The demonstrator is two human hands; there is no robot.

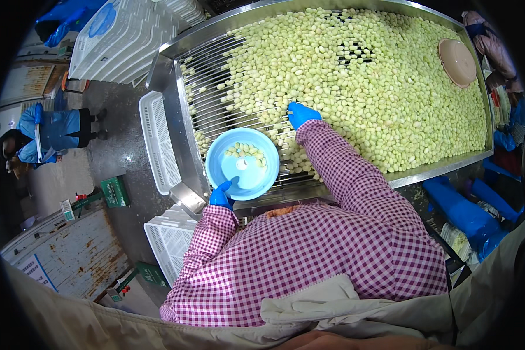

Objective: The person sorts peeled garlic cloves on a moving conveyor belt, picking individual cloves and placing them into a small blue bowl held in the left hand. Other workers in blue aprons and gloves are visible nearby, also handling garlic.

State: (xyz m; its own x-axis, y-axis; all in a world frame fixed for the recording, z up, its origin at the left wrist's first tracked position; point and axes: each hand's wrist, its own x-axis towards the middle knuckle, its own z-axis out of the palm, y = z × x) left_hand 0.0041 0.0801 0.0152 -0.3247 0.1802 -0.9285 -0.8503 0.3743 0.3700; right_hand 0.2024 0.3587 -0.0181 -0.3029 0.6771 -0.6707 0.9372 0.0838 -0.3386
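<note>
A steel sorting table with a slatted bed [207, 84] lies before me, spread with pale green oval fruits [385, 111]. My left hand [221, 196], in a blue glove, grips the near left rim of a light blue basin [216, 160]. The basin rests over the slats at the table's near left and holds several of the fruits on its bottom. Farther right, my gloved right hand [303, 115] is low over the fruits, its fingers curled together and pointing left. Whatever is between those fingertips is too small to make out.
A tan bowl [457, 62] lies on the fruits at the far right. White crates [122, 41] are stacked at the far left, with a white basket [157, 140] beside the table and more crates [172, 236] nearer me. Someone in blue [58, 129] stands at left; another person's sleeve [496, 46] shows at right.
</note>
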